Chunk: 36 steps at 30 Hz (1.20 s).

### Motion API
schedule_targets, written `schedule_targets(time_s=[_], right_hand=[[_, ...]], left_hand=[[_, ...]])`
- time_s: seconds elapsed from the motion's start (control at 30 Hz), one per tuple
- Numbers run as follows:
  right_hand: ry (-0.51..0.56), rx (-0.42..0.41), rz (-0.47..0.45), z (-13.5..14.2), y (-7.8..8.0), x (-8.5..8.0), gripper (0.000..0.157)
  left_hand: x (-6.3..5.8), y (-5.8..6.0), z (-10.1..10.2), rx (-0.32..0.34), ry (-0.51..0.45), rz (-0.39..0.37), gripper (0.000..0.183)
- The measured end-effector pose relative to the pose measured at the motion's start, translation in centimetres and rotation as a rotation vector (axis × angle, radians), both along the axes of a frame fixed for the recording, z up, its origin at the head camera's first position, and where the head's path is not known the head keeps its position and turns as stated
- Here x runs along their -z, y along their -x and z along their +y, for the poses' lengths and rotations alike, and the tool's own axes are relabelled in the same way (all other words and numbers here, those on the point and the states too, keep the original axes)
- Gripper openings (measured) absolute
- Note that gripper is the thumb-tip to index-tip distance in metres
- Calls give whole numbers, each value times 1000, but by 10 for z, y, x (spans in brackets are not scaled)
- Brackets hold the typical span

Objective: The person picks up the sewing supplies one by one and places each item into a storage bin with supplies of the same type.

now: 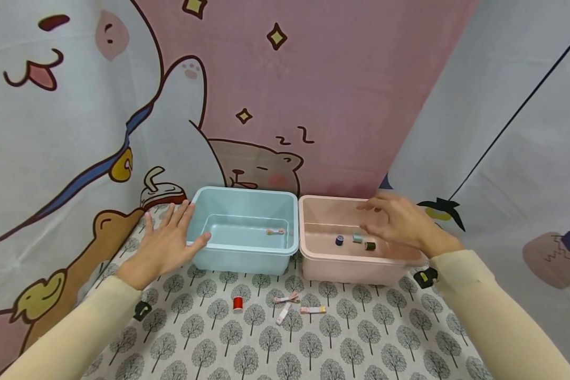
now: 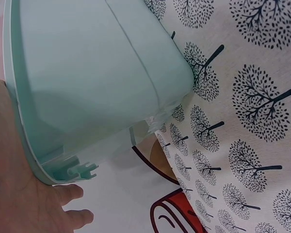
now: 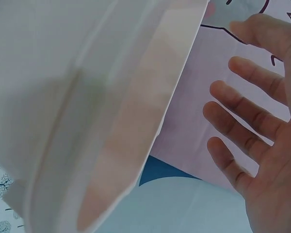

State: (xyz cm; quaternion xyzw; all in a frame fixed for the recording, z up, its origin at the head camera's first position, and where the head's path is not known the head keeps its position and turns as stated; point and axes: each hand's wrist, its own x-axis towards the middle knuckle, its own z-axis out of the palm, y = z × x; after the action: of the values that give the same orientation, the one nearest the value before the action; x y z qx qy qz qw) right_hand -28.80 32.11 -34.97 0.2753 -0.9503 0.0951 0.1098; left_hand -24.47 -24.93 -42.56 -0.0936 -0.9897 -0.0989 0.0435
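Observation:
My left hand (image 1: 166,244) rests with spread, straight fingers against the left rim of the light blue bin (image 1: 247,258); the left wrist view shows the palm against that rim. Inside this bin lies a small folded strip (image 1: 275,231). Over the right side of the pink bin (image 1: 351,269) hovers my right hand (image 1: 393,220), its fingers loosely bent and holding nothing. The pink bin contains a blue thread spool (image 1: 339,240), a pale green spool (image 1: 358,238) and a dark green spool (image 1: 370,246).
On the tree-patterned cloth (image 1: 233,332) in front of the bins stands a red thread spool (image 1: 237,304). To its right lie a pink folded strip (image 1: 286,298), a white one (image 1: 283,313) and a pink-and-yellow one (image 1: 313,310). A printed curtain (image 1: 342,95) hangs behind.

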Motion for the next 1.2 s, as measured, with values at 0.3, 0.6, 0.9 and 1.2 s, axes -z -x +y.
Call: schedule_targets(time_s=[0.3,0.6,0.9,1.2], right_hand=[[13,-13,7,-5,-16,5,47],[30,-58,54,-14,-28,14,41],[73,-149,124,-24,-38,25,37],[113,-249,186,-36,-49,30,42]], left_hand=[[0,-1,0,4,6,0,110],[1,0,-1,3,6,-2,107],[0,0,0,18,6,0,105],[-1,0,0,31,16,2,105]])
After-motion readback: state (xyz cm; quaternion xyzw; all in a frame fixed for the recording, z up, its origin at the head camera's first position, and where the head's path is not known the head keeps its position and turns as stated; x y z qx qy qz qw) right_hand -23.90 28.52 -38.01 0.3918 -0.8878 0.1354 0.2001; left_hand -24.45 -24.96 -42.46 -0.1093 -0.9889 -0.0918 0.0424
